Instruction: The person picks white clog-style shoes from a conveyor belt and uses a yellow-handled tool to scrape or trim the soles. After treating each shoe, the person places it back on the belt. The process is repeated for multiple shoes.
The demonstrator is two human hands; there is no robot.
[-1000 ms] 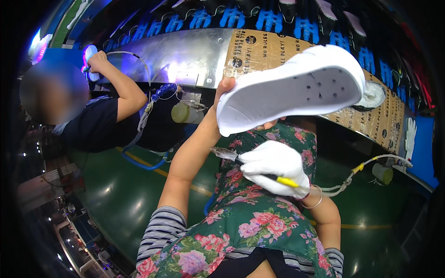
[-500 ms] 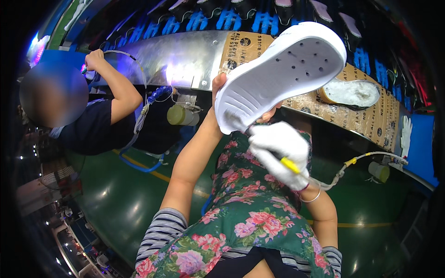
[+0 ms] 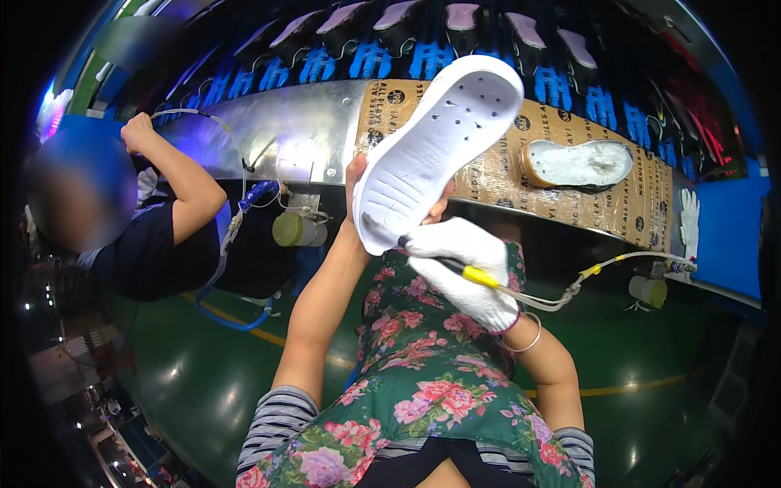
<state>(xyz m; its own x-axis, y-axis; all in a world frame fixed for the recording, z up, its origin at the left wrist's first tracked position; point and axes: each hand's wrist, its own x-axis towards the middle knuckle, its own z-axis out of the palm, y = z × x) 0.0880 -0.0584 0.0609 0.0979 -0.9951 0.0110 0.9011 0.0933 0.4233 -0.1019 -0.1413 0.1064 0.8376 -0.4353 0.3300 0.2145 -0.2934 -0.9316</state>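
Bench (image 3: 313, 130) lies beyond the sole (image 3: 439, 146), whose long axis slants away and rightward from a near heel. Left hand (image 3: 355, 183) grips the sole's flanks; right hand (image 3: 460, 252), just right of its heel, pinches a brush (image 3: 480, 277).

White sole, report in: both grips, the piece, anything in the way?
Left grip bare, holding white sole. Right grip gloved, closed on brush. Brush tip blurred at sole's heel end. No obstruction visible there.

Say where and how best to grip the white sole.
Grip the white sole from behind, likely by opposite sidewalls near the heel, as the left hand does: the raised rim offers edges, leaving the hollow open for the tool in the right hand.
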